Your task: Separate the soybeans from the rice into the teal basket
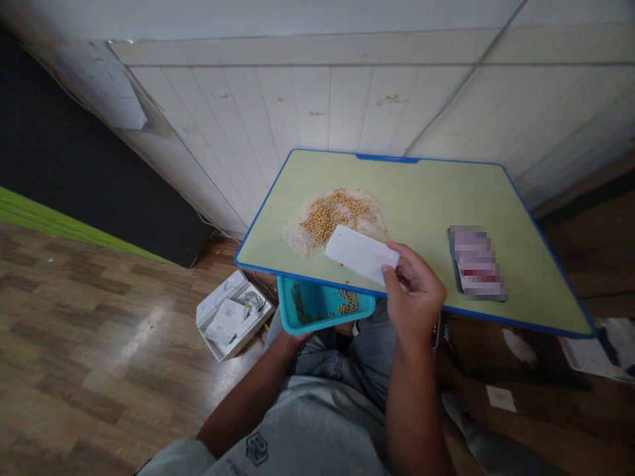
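My right hand (pixel 415 294) grips a white flat card (pixel 361 254) by its right end, with the card lying over the near edge of a pale green table (pixel 436 198). Just beyond the card sits a pile of white rice mixed with yellow soybeans (pixel 335 215). My left hand (pixel 292 336) is under a teal tray (pixel 322 305) held below the table's front edge; its fingers are hidden by the tray. Several soybeans lie inside the tray.
A phone (pixel 477 262) lies on the table's right side. An open white box (pixel 232 315) with papers sits on the wooden floor to the left. White panelled wall stands behind the table. Loose papers (pixel 590 354) lie on the floor at right.
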Available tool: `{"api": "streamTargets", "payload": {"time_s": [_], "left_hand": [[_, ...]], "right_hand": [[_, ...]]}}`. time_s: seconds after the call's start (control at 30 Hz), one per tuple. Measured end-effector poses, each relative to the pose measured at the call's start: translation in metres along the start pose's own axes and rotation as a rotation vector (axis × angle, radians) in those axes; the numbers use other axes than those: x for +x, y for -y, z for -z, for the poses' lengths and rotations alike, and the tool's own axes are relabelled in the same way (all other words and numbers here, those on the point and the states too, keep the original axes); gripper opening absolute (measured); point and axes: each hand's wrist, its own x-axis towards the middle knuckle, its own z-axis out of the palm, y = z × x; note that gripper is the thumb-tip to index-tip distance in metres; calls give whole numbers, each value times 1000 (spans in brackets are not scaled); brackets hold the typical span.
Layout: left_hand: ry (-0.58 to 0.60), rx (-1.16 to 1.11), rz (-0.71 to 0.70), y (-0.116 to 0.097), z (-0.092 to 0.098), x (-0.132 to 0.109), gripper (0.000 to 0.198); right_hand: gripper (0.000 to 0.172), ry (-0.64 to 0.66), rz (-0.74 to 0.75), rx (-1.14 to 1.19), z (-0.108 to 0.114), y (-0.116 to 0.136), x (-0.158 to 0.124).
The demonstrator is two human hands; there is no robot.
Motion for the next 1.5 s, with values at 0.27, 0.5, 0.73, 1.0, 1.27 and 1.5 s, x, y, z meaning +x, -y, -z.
{"api": "streamTargets", "payload": {"time_s": [0.27, 0.5, 0.73, 1.0, 1.27, 1.5], "left_hand": [[-34, -49, 73, -4, 2, -4, 77], [61, -96, 74, -3, 6, -5, 90], [66, -46, 64, -3, -3, -13, 77], [136, -32, 33, 0, 10, -1, 55], [88, 34, 28, 1, 14, 0, 54], [60, 57, 12, 2, 14, 5, 53]], "right_hand": [[32, 6, -21, -10, 1, -1, -2], [32, 2, -29, -16, 0, -1, -2], [32, 9, -42, -9, -1, -2, -3], [33, 61, -81, 29, 3, 2, -5], [32, 158, -67, 26, 8, 7, -9], [34, -56, -58, 93, 1, 14, -8]]}}
